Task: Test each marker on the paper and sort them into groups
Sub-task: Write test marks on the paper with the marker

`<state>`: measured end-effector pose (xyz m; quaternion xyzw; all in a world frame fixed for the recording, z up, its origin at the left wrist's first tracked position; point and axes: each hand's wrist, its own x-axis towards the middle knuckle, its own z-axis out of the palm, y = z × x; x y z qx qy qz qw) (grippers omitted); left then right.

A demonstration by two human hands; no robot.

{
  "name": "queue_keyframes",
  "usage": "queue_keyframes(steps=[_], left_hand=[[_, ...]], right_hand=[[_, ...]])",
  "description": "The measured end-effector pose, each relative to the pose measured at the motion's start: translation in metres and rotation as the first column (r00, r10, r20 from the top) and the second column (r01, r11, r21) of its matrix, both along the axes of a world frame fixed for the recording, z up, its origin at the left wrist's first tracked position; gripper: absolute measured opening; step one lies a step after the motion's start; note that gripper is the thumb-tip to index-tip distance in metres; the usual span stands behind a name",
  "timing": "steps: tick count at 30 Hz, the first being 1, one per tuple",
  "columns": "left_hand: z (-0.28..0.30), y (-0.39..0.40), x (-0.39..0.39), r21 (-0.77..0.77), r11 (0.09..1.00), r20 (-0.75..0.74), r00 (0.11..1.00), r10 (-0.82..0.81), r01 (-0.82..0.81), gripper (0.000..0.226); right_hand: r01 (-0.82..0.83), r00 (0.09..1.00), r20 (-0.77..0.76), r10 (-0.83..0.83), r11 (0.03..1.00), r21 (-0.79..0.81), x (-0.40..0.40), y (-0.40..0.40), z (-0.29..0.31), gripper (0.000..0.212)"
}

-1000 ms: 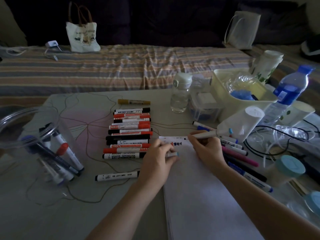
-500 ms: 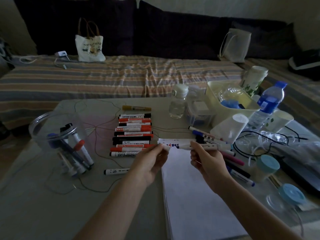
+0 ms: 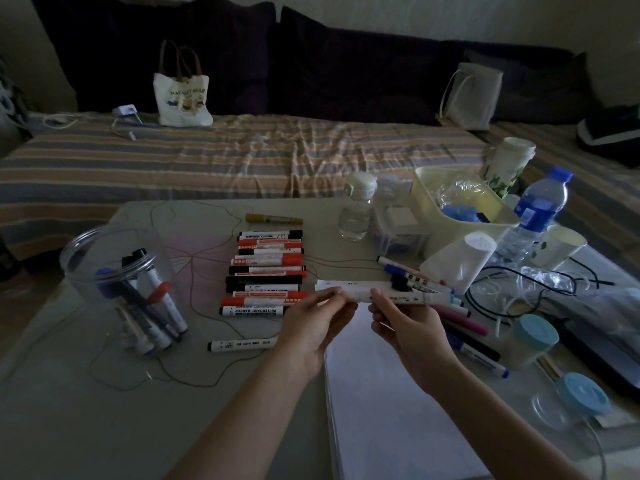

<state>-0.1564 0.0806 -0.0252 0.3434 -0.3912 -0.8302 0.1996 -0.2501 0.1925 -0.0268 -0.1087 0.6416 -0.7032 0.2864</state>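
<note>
**Hand and Arm Position**

We hold both forearms extended forward from the lower edge of the view, converging toward the centre. Both forearms are bare.

Our left hand [image 3: 317, 318] is raised above the surface, palm turned inward to the right, thumb uppermost. Its fingers are curled and its fingertips [image 3: 337, 293] pinch the left end of a white marker [image 3: 398, 296].

Our right hand [image 3: 407, 322] sits just beside the left, palm turned inward to the left. Its thumb and fingers curl round the middle of the same marker, which lies roughly level between the two hands. The hands are close together but apart.
</note>
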Motion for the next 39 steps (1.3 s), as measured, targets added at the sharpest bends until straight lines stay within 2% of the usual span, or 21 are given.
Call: queue_keyframes(steps=[7, 11, 16, 21, 25, 28, 31, 37, 39], left_hand=[[0.005, 0.012, -0.004, -0.131, 0.989, -0.04, 0.997, 0.063, -0.068, 0.021], [0.009, 0.014, -0.005, -0.116, 0.991, -0.096, 0.994, 0.056, -0.067, 0.022], [0.007, 0.016, -0.002, -0.148, 0.989, -0.062, 0.998, 0.018, -0.027, 0.023], [0.004, 0.012, -0.002, -0.056, 0.997, -0.039, 0.998, -0.051, 0.049, 0.025], [0.006, 0.007, -0.005, 0.125, 0.99, -0.139, 0.989, -0.049, 0.067, 0.03], [0.008, 0.009, -0.004, 0.05, 0.993, -0.134, 0.986, -0.098, 0.106, 0.026], [0.007, 0.011, -0.003, 0.004, 0.997, -0.092, 0.993, -0.071, 0.071, 0.019], [0.005, 0.017, -0.004, -0.163, 0.987, -0.033, 0.999, -0.009, 0.004, 0.02], [0.005, 0.021, -0.004, -0.162, 0.987, -0.069, 0.998, -0.007, -0.004, 0.023]], right_hand=[[0.022, 0.989, 0.149, -0.006, 0.994, -0.107, -0.001, -0.002, 0.005, 0.026], [0.049, 0.992, 0.119, -0.036, 0.993, -0.103, 0.0, -0.001, 0.009, 0.02], [0.073, 0.995, 0.067, -0.069, 0.995, -0.064, 0.005, 0.001, 0.01, 0.021], [0.002, 1.0, 0.01, -0.001, 0.998, -0.061, 0.016, 0.003, 0.013, 0.025], [-0.044, 0.998, -0.043, 0.04, 0.994, -0.102, 0.018, 0.005, 0.02, 0.028], [-0.045, 0.998, -0.041, 0.041, 0.995, -0.092, 0.017, 0.007, 0.02, 0.038], [-0.05, 0.998, -0.036, 0.047, 0.996, -0.07, 0.015, 0.01, 0.018, 0.04], [-0.018, 1.0, 0.01, 0.019, 0.995, -0.097, 0.015, 0.008, 0.02, 0.022], [-0.01, 0.999, 0.032, 0.014, 0.991, -0.131, 0.015, 0.007, 0.023, 0.015]])
